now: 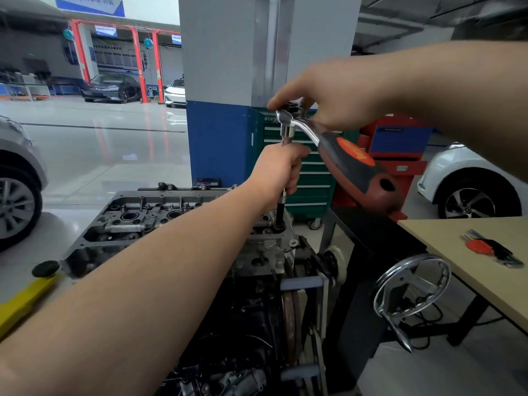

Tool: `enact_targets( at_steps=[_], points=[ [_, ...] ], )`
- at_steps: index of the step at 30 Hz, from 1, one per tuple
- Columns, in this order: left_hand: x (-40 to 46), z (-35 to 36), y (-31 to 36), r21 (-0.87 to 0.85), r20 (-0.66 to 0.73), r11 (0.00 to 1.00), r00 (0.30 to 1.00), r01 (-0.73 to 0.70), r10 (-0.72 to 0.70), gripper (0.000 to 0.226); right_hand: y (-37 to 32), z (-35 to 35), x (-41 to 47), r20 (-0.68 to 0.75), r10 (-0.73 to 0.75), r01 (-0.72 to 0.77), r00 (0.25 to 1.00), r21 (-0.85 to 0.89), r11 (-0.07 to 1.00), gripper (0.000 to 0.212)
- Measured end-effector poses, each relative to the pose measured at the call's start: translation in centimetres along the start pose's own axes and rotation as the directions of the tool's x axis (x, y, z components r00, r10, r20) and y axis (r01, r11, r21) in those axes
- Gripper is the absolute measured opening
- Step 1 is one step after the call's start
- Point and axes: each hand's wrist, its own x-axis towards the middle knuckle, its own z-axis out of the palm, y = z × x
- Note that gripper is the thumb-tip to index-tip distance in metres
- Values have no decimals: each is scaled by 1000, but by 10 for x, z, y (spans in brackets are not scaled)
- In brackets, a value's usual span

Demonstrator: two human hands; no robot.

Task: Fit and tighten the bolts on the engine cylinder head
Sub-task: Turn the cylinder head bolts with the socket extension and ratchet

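Left hand (278, 167) around, seemingly, extension bar (280, 208).

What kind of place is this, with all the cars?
Most likely a car repair workshop, maybe a training one. Parked cars stand on a shiny floor, a green tool cabinet stands by the pillar, and a bare engine cylinder head sits on a stand.

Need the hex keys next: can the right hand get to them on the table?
Probably yes, once freed: the right hand now pinches the ratchet head, and nothing visible blocks the hex keys on the table.
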Motion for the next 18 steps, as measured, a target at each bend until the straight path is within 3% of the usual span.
enact_targets(
  at_steps=[2, 5, 9, 10, 12, 15, 16, 18],
  points=[
    [2, -2, -2, -32, 25, 999, 1000, 6, -5, 33, -1, -1, 2, -15, 6, -6, 1000, -34, 999, 61],
    [2, -2, -3, -151, 71, 988, 997, 39, -28, 21, -2, 0, 1, -38, -21, 17, 999, -91, 996, 50],
    [2, -1, -4, -203, 81, 979, 996, 38, -22, 29, 2, 9, -6, -57, -79, 70, 995, -147, 987, 43],
    [1, -1, -4, -206, 87, 978, 996, 31, -13, 24, 6, 9, -8, -60, -62, 57, 996, -87, 995, 41],
    [2, -1, -5, -163, 82, 986, 997, 14, 0, 25, 14, 4, -9, -54, 51, -39, 997, 201, 979, 49],
    [5, -2, -8, -71, 52, 997, 998, -20, 24, 33, 19, 6, -4, 5, 182, -137, 983, 676, 724, 36],
    [5, -2, -8, -53, 41, 998, 999, -30, 32, 33, 17, 9, -1, 17, 183, -137, 983, 728, 672, 27],
    [5, -2, -7, -42, 33, 998, 999, -37, 39, 32, 13, 17, 5, 14, 198, -148, 980, 714, 685, 24]
  ],
)
